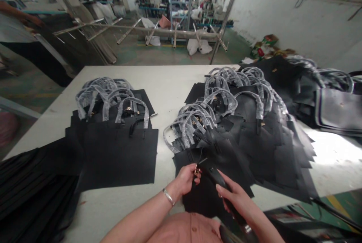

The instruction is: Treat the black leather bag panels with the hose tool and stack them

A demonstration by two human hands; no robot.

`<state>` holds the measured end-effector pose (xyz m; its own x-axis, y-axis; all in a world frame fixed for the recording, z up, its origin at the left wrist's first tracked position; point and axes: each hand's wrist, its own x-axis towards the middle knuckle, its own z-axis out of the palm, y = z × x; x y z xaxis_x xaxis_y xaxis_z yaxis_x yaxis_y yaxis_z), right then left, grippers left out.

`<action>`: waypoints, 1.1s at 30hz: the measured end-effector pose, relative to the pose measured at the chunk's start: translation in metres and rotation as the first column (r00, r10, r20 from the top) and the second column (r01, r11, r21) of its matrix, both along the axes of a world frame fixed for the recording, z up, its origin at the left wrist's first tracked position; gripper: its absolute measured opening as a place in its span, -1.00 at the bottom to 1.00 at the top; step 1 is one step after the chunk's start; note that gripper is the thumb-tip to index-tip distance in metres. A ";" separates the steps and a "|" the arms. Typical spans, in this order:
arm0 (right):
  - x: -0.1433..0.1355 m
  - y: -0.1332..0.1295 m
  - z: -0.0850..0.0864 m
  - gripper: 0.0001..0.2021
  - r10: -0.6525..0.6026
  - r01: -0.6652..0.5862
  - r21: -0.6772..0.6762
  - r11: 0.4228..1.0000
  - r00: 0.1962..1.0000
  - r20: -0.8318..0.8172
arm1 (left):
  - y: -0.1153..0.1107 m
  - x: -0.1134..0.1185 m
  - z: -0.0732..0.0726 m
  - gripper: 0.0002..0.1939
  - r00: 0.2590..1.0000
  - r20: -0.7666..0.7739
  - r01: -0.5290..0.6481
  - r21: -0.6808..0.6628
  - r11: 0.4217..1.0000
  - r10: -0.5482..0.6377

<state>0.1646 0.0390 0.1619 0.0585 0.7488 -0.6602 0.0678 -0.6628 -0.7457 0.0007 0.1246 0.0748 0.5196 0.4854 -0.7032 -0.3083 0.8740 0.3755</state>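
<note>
My left hand (189, 178), with a silver bracelet at the wrist, pinches a small gold buckle (196, 170) with a thin dark strap end. My right hand (232, 194) is wrapped round a black handheld tool (219, 178), its tip close to the buckle but apart from it. Beneath both hands lies a black bag panel (202, 197). Just beyond it are plastic-wrapped handles (189, 122) on more black pieces. What the tool's tip looks like is too blurred to tell.
On the white table (169, 84), a stack of black panels with wrapped handles (121, 156) lies left. Larger overlapping piles (271, 141) cover the right side. Dark folded material (36, 182) sits at the lower left. A person (17, 28) stands beyond the left edge; a metal rack (158, 31) stands behind.
</note>
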 end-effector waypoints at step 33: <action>0.010 0.000 -0.008 -0.24 -0.040 0.040 -0.034 0.999 0.999 -0.005 | -0.014 0.005 -0.018 -0.53 0.946 -0.288 0.070 0.629 0.774 0.148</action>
<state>0.1742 0.0387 0.1537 0.0841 0.7231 -0.6856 0.0365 -0.6898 -0.7230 0.0053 0.1101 0.0572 0.3030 0.8856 -0.3520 -0.1112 0.3997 0.9099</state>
